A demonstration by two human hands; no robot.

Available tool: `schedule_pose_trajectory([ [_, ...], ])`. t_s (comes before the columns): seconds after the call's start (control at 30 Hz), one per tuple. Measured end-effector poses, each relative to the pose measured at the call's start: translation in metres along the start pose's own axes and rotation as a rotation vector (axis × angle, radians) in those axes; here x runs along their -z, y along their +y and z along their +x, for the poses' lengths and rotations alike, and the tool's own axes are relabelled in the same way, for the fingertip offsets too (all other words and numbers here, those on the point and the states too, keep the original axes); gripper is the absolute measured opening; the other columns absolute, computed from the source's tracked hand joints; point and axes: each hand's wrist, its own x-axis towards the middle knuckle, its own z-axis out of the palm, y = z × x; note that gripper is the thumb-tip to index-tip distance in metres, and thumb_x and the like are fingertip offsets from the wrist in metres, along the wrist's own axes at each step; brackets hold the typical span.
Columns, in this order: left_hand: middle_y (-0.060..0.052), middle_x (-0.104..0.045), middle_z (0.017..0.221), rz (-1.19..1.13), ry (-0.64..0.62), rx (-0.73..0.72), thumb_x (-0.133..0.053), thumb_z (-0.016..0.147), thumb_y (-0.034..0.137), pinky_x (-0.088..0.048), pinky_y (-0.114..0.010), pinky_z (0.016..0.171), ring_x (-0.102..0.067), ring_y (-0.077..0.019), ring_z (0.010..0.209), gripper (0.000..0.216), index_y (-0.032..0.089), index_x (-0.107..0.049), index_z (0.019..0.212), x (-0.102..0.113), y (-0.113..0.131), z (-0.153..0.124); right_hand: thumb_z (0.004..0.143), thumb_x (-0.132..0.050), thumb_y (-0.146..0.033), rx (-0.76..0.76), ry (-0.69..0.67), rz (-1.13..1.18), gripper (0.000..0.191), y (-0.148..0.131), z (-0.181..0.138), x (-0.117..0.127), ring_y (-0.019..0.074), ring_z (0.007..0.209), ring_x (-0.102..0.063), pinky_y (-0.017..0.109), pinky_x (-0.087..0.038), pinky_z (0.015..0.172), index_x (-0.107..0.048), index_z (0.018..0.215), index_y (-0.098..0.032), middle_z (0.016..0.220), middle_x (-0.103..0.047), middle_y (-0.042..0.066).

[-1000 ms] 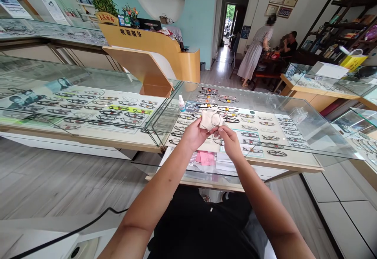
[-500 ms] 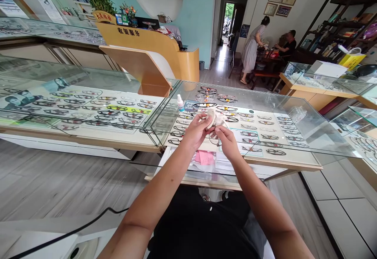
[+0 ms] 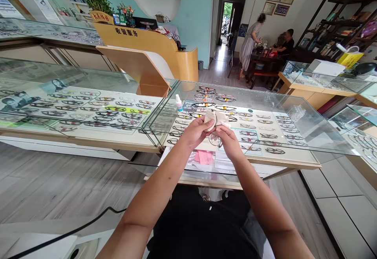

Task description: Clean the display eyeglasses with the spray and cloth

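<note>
My left hand (image 3: 196,132) is closed around a pale cloth (image 3: 220,119), its thumb pressing the folds. My right hand (image 3: 229,140) pinches a pair of eyeglasses (image 3: 215,140) close to the cloth. One round, thin-rimmed lens hangs below the fingers; the other side is covered by the cloth and the left fingers. Both hands meet above a glass display case (image 3: 277,98). On its top, beyond my left hand, stands a small white spray bottle (image 3: 178,102) with bluish liquid.
Several rows of eyeglass frames (image 3: 269,136) lie inside the case. Pink paper (image 3: 205,157) is under the glass near me. A tilted wooden stand (image 3: 153,86) rises to the left. Two people (image 3: 250,45) are at a dark table in the back.
The cloth is spread a little wider between my hands, and more of the lens shows below my fingers. The standing person in the back has shifted posture slightly.
</note>
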Motion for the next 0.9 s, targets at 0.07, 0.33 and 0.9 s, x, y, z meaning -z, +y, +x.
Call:
schedule_pose_trajectory([
  [0.07,0.007,-0.048,0.059,0.027,0.033,-0.045,-0.104,0.066,0.038,-0.031,-0.021,0.049,-0.040,-0.0048,0.050,0.046,0.014,-0.069,0.083,-0.005,0.001,0.000,0.098,-0.069,-0.060,-0.011,0.000,0.022,0.036,0.002,0.000,-0.001,0.0246,0.093,-0.071,0.038,-0.055,0.092,-0.085,0.097,-0.027,0.098,-0.081,0.005],
  [0.33,0.004,-0.053,0.059,0.113,0.091,-0.125,-0.095,0.074,0.061,-0.031,-0.022,0.046,-0.043,-0.0059,0.046,0.055,0.016,-0.064,0.077,-0.008,0.003,0.008,0.097,-0.071,-0.056,-0.001,-0.008,-0.072,0.034,-0.022,0.002,0.001,0.0243,0.095,-0.069,0.037,-0.052,0.091,-0.087,0.094,-0.027,0.096,-0.082,0.005],
  [0.9,0.005,-0.054,0.058,0.167,0.043,-0.259,-0.096,0.070,0.064,-0.028,-0.024,0.044,-0.040,-0.0065,0.043,0.058,0.017,-0.064,0.084,0.015,0.003,0.097,0.086,-0.074,-0.054,0.058,0.080,-0.114,0.031,-0.007,0.078,0.025,0.0185,0.074,-0.054,0.034,-0.046,0.075,-0.084,0.083,-0.025,0.084,-0.077,0.004],
])
